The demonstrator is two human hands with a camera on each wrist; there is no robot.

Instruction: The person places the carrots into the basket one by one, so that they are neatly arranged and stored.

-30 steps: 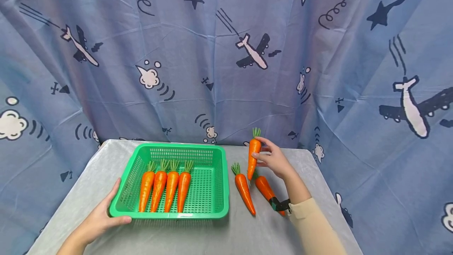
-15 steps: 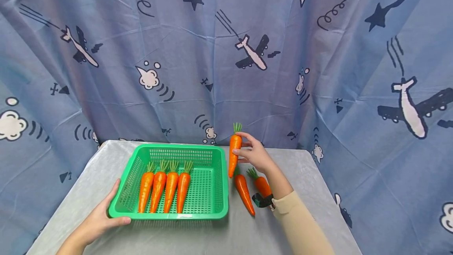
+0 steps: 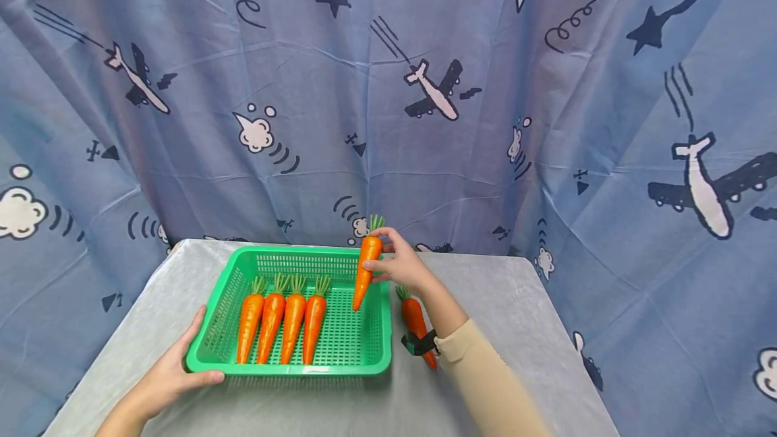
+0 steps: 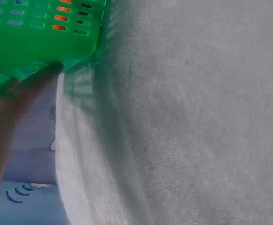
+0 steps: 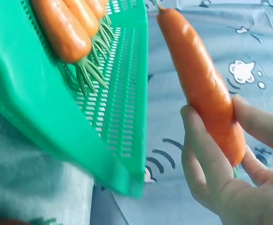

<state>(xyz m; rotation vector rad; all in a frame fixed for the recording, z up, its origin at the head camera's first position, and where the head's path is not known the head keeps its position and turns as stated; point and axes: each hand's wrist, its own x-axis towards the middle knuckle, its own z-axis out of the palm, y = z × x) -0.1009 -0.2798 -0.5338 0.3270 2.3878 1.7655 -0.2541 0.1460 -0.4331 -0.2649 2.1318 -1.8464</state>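
Observation:
An orange carrot (image 3: 366, 265) with a green top is pinched between the thumb and fingers of my right hand (image 3: 400, 265). It hangs tip down over the right part of the green plastic basket (image 3: 303, 370). Several carrots (image 3: 273, 322) lie side by side inside, tops toward the back. My left hand (image 3: 173, 373) holds the basket's front left corner, thumb along the front and fingers along the left side. In the right wrist view the held carrot (image 5: 202, 84) appears beside the basket wall, with fingers (image 5: 206, 145) round its thick end.
One loose carrot (image 3: 414, 315) lies on the table right of the basket, partly behind the right wrist's black strap (image 3: 419, 343). A grey-white cloth (image 3: 510, 315) covers the table. Blue patterned curtains (image 3: 376, 120) stand behind and at both sides.
My right hand has carried the carrot leftward, from above the loose carrots to over the basket. The right arm now hides one of the loose carrots. My left hand and the basket stay put.

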